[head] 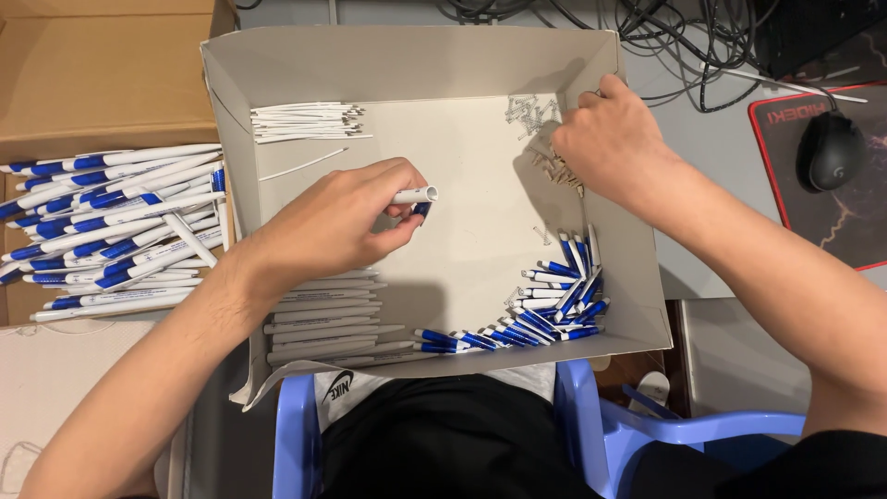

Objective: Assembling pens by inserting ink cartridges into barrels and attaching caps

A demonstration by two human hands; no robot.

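Blue plastic chair [591, 434] edges show at the bottom of the view, under a shallow grey cardboard tray [637, 277] resting on the person's lap. Inside the tray, along its near edge, white barrels [323, 323] lie stacked at the left, and blue-and-white caps [545, 310] curve around the near right corner. Thin white refills [305, 122] lie bundled at the far left, with one stray refill just below them. Small springs [528, 111] and tan tips [559, 171] sit in the far right part.

Left hand [333, 222] hovers over the tray's middle, its grip closed on a white pen barrel [414, 195], held level with its open end pointing right; a blue part shows just beneath the fingers. Right hand [610, 139] reaches into the far right corner, fingers curled down onto the pile of springs and tips; whether it grasps any I cannot tell.

Left of the tray, finished pens [111, 231] lie heaped in a brown box [102, 83]. On the grey surface to the right sit a black mouse [830, 150] on a pad [859, 231] and tangled cables [684, 37].
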